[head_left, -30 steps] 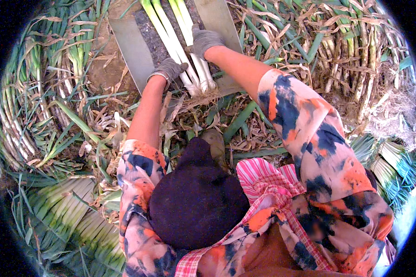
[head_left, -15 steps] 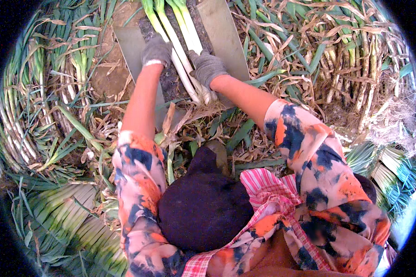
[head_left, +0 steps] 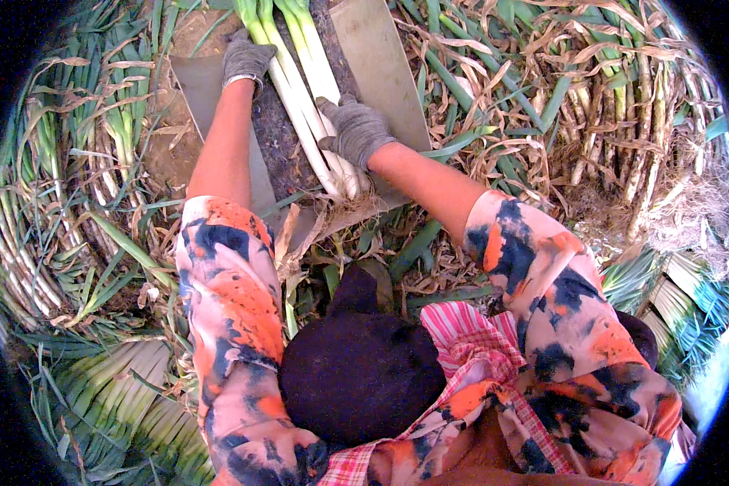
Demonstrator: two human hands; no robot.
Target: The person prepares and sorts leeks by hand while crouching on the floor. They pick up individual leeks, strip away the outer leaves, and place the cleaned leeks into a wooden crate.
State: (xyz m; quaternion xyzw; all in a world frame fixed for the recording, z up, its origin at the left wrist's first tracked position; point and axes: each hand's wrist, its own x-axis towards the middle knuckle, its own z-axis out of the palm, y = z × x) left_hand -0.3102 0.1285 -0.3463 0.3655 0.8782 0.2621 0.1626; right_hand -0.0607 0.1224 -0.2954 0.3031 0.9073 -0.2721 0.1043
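A small bunch of long green onions (head_left: 303,138) lies lengthwise on a grey metal trough (head_left: 384,77), green tops pointing away and roots near me. My right hand (head_left: 356,130), in a grey knit glove, is closed on the lower white stalks from the right. My left hand (head_left: 248,61), gloved alike, is at the trough's far left side, close against the stalks' left edge below the green leaves. Its fingers look curled, and their tips are mostly hidden. The stalks fan slightly, with a narrow gap between two groups.
Stacked unstripped green onions (head_left: 631,121) with dry leaves stand to the right, and more onions (head_left: 36,235) lie at the left. Trimmed-looking bundles (head_left: 129,389) rest at the lower left. Dry husks (head_left: 453,259) litter the ground before my dark-covered knee (head_left: 360,377).
My left hand has moved up and left, away from the stalks' middle. The trough and the onion roots have shifted slightly left and nearer; my right hand is slightly nearer, too.
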